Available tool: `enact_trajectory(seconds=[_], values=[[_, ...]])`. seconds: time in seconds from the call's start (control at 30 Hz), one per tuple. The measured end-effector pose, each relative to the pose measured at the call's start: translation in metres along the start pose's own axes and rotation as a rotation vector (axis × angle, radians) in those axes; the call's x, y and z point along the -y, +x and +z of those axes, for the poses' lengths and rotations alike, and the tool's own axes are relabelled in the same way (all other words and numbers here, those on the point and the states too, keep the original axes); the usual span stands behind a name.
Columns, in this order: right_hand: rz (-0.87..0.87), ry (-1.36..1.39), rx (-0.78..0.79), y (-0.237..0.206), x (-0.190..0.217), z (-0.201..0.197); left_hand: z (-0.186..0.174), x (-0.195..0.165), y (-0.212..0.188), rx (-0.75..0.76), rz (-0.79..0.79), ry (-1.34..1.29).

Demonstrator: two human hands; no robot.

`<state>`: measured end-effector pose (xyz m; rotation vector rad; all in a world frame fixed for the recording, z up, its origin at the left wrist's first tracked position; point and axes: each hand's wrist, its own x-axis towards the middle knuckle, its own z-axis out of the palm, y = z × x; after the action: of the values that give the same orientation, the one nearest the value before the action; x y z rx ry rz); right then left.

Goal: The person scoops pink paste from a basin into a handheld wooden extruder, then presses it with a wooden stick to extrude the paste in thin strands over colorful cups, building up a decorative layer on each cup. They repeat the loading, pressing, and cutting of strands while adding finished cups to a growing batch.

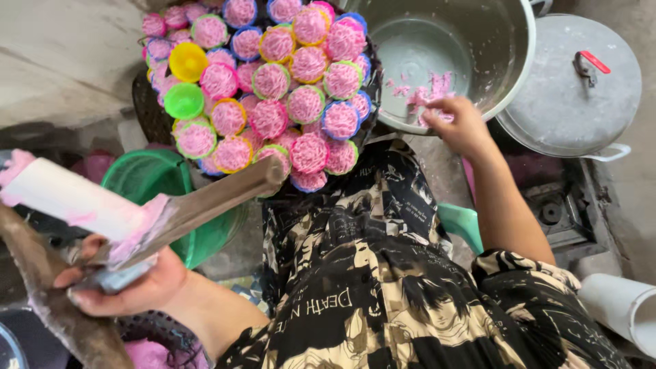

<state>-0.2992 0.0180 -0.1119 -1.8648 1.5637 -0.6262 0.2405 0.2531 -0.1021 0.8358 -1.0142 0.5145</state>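
My left hand grips a press tool with a long wooden handle and a white cylinder smeared with pink dough. My right hand reaches over the rim of a big metal pot and holds a lump of pink dough, with more scraps of it on the pot's inner wall. Between the hands, a dark basket is heaped with several small coloured cups filled with pink noodle-like strands; a yellow cup and a green cup are empty.
A green plastic basket stands under the tool. A metal lid with a red handle lies at the right over a stove. A white tub's edge shows at the lower right. My patterned black shirt fills the lower middle.
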Motion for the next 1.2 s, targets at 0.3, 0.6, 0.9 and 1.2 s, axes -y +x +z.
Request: enact_trajectory(seconds=[0.3,0.6,0.9,1.2], values=[[-0.1,-0.587,0.09,0.032,-0.101,-0.031,0.015,-0.007,0.024,0.337,0.249,0.687],[0.115,-0.877,0.328,0.058,-0.088,-0.057,0.008,-0.001,0.046,-0.213,-1.054,-0.677],[-0.069,-1.075,0.165,0.049,-0.113,-0.038,0.004,0.013,0.055,-0.092,-1.026,-0.398],[-0.044,-0.995,0.405,0.073,-0.071,-0.078,0.027,0.013,0.053,-0.02,-0.852,-0.12]])
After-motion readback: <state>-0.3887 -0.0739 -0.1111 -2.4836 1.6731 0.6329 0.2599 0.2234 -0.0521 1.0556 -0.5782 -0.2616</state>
